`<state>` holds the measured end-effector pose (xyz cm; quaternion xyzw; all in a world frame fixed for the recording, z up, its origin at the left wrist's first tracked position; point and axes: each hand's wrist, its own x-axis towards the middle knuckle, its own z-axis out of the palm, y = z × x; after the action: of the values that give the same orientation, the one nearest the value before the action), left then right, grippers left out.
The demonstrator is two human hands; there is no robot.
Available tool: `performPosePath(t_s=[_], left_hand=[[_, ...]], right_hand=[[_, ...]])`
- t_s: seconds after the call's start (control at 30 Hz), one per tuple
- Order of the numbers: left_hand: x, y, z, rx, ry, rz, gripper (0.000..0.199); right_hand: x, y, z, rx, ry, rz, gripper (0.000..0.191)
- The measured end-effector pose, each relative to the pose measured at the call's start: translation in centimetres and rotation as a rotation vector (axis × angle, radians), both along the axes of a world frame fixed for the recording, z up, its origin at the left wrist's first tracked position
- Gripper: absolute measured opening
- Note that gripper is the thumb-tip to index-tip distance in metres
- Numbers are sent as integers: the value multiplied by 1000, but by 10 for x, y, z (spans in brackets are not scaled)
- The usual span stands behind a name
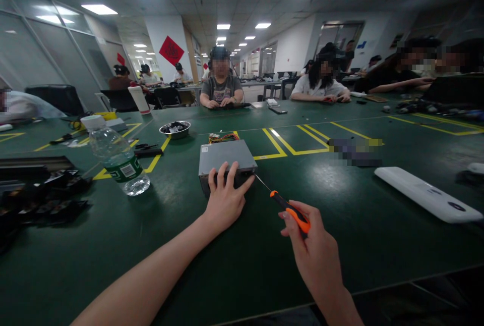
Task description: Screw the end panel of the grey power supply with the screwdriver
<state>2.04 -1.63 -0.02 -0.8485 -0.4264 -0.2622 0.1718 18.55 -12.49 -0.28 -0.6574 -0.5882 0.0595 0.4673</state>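
Observation:
A grey metal computer power supply unit (227, 154) sits on the green table in front of me. My left hand (226, 197) holds it from the near side, fingers spread over its top edge and thumb stretched toward the right corner. In my right hand (313, 237) is a screwdriver (289, 210) with an orange and black handle, gripped between thumb and fingers. Its thin shaft points up and left, the tip at or close to the unit's near right corner. Whether a screw is there I cannot see. Coloured cables (223, 138) bunch behind the unit.
To the left stand a water bottle (126, 167) and a metal bowl (174, 129) of small dark parts, with black parts (41, 200) nearby. A white elongated device (427, 194) lies at right. Yellow tape (278, 144) marks the table. People (221, 81) sit across.

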Motion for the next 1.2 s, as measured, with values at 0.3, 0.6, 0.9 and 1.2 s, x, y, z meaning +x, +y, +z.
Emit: performPosePath(t_s=[0.3,0.6,0.9,1.2], left_hand=[[8,-3,-1,45,74,54,54],[13,-6,-2,72,146,95,52],[13,-6,-3,73,166,97,53],[13,-4,-4,90,188,111,52]], right_hand=[[-5,3,2,238,-143,2,27],[-5,4,7,222,-263,39,22],[-11,4,7,242,-245,33,22],[0,-1,-1,164,-57,10,26]])
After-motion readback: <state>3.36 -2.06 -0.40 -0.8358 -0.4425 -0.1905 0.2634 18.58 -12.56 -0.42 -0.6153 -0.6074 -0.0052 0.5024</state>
